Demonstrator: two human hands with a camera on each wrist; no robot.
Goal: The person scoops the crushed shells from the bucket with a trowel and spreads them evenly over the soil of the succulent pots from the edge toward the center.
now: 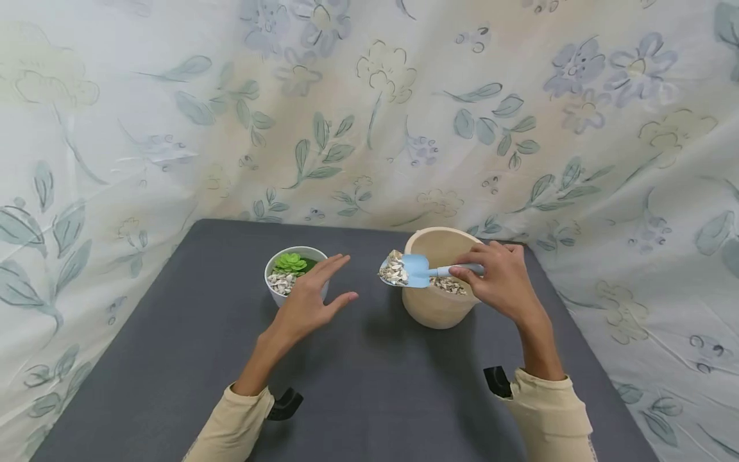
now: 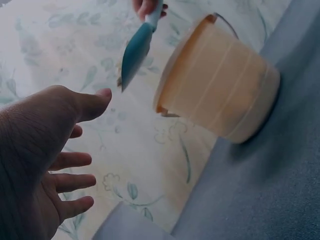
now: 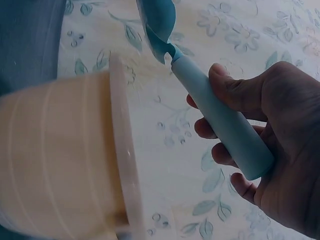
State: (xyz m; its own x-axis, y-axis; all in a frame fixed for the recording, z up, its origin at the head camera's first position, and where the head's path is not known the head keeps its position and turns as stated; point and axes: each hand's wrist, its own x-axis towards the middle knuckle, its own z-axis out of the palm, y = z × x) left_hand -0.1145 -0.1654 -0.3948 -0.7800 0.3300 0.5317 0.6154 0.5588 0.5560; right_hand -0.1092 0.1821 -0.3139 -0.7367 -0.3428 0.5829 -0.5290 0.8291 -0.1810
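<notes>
Head view: the right hand (image 1: 502,282) grips the handle of a small blue trowel (image 1: 417,269), whose blade, heaped with pale stone chips (image 1: 394,269), hangs past the fingertips at the rim of the beige pot (image 1: 433,301), while the left hand (image 1: 308,298), fingers spread and holding nothing, hovers just beside the white succulent bowl (image 1: 281,279). Left wrist view: the spread left hand (image 2: 45,160) lies apart from the trowel (image 2: 136,50) above it and the pot (image 2: 220,85). Right wrist view: thumb and curled fingers of the right hand (image 3: 280,155) wrap the stiff, smooth handle of the trowel (image 3: 220,120); the tool is probably light, best held mid-handle and level, since the loose chips would likely spill.
</notes>
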